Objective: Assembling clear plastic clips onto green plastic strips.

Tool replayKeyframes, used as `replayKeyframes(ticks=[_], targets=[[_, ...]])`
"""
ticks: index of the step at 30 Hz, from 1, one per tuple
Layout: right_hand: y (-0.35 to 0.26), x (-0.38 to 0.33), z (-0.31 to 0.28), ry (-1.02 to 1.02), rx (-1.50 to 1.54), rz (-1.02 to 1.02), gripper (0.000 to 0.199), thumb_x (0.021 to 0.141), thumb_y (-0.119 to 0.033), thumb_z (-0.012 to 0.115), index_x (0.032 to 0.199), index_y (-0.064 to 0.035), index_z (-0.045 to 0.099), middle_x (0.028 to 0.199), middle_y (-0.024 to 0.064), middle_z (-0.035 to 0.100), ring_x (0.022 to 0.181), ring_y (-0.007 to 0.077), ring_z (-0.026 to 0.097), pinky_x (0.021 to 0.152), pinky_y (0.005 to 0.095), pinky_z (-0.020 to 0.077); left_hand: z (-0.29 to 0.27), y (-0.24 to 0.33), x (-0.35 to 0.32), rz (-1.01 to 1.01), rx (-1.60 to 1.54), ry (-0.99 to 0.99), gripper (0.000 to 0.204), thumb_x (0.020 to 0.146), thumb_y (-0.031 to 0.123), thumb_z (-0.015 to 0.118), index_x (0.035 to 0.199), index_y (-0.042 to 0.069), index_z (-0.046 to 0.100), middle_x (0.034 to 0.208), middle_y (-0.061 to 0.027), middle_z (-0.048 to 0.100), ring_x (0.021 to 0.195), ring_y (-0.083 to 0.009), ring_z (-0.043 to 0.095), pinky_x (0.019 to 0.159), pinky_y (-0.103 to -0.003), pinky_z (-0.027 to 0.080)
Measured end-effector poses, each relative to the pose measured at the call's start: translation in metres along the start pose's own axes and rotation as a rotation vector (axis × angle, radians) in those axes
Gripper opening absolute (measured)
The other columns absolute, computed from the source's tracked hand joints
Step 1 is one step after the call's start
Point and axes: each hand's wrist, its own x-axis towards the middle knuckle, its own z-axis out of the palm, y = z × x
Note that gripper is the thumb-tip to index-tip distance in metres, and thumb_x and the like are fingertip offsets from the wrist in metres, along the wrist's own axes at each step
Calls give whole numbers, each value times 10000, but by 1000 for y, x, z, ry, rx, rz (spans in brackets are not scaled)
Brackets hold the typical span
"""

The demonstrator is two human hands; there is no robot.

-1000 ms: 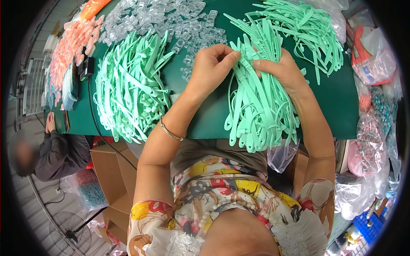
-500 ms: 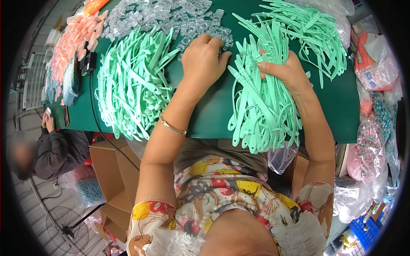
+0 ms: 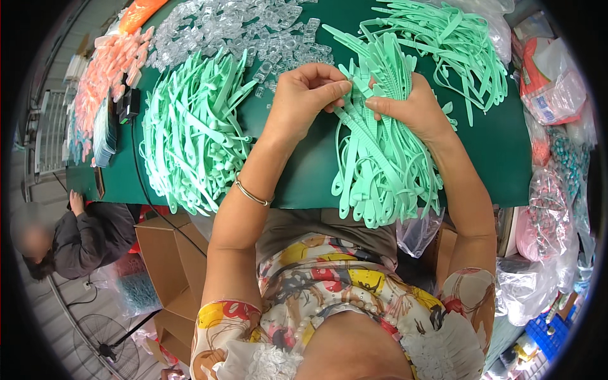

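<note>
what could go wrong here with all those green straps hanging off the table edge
The bundle of mint-green straps under the right hand hangs over the table's near edge; a tug could slide loose ones off toward the cardboard box or the floor.

The left hand pinches one strap among many tangled ones, so pulling it may drag neighbours along.

The clear plastic clips lie right by the left pile of green straps and could get mixed in.

Your left hand (image 3: 303, 95) pinches the end of a mint-green plastic strap (image 3: 354, 126) while your right hand (image 3: 408, 107) rests on the bundle of mint-green straps (image 3: 386, 171) lying over the dark green table (image 3: 500, 158); clear plastic clips (image 3: 234, 28) lie beyond.
</note>
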Motion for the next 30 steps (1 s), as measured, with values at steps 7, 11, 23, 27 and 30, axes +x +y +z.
replayKeyframes(ticks=[7, 11, 23, 27, 30], targets=[[1, 0, 0, 11, -33, 11, 291, 691, -57, 730, 918, 39, 576, 776, 71, 600, 612, 124, 569, 571, 256, 469, 0, -1, 1, -15, -100, -32, 114, 776, 62, 680, 867, 16, 628, 725, -20, 616, 610, -72, 559, 548, -187, 421], [1, 1, 0, 2, -47, 14, 291, 688, -57, 729, 913, 45, 575, 771, 78, 606, 615, 125, 574, 571, 258, 471, 2, -4, 1, 27, -80, -50, 103, 775, 42, 669, 847, -11, 618, 723, -58, 628, 600, -93, 582, 549, -202, 463], [4, 1, -2, 25, -68, 23, 294, 716, -104, 722, 935, 34, 581, 798, 71, 614, 680, 116, 580, 623, 252, 470, -4, -9, 3, 93, 204, -128, 176, 828, 165, 631, 810, -11, 636, 680, -14, 600, 584, -74, 512, 538, -217, 418], [7, 0, -4, 141, -97, -57, 286, 729, -120, 723, 946, 5, 585, 837, 50, 610, 732, 108, 570, 652, 257, 462, -6, -4, 2, 172, 534, -37, 207, 845, 173, 613, 776, -22, 622, 659, 14, 564, 603, -39, 460, 524, -200, 362], [5, -2, -1, 125, -145, -105, 304, 709, -101, 740, 958, -3, 596, 851, 44, 617, 754, 106, 574, 680, 252, 469, 6, 0, 0, 186, 561, -102, 221, 843, 171, 611, 740, -25, 604, 637, 22, 545, 600, -32, 444, 512, -200, 346]])
